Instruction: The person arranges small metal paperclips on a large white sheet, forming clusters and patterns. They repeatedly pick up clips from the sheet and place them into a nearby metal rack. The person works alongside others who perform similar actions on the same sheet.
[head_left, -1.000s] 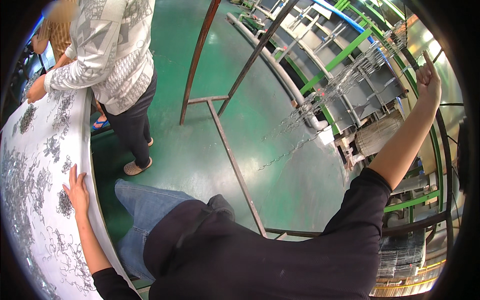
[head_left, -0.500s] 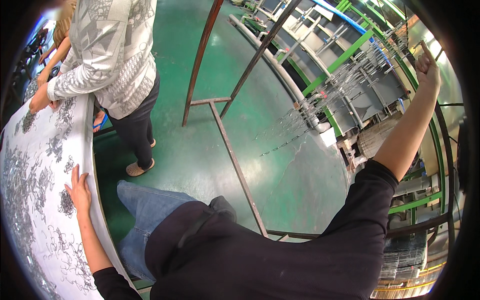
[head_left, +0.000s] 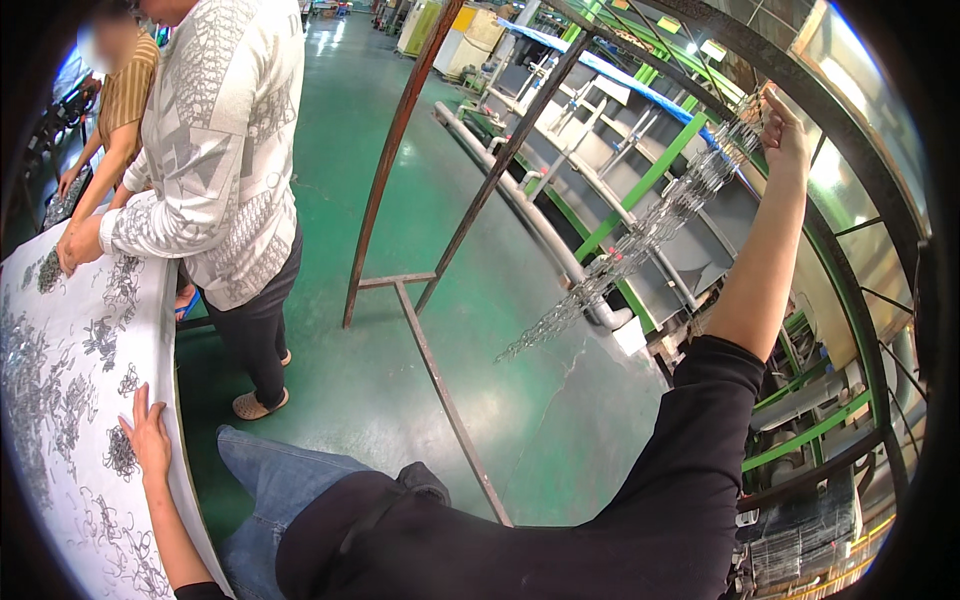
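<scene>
Head view, the only one. Standing here, I note a person with arms spread between a desk and a metal rack.

Right hand: raised high, fingers curled, one pointing upward. The silvery hanging strands, seemingly linked bent wire, have their upper ends just beside these fingers, then trail away from them toward the floor. Whether the fingers grip a strand or only touch near it, I cannot tell.

Left hand: fingers released and spread, resting at the desk's near edge. A small pile of dark wire hooks lies just beside these fingers; scattered hooks lie nearer the body than they do. Beyond the fingertips, a co-worker in a patterned top bends over the same desk.

Handling notes (my judgement): strands this dense look prone to snagging, so the right fingers do best to part one strand at its upper end and lift it clear before moving sideways. A slow wrist should limit swing against the rack. The left palm makes a fair brace, provided it bears on bare desk and does not drag the pile. Turning the eyes fully to the raised fingers seems wise.
</scene>
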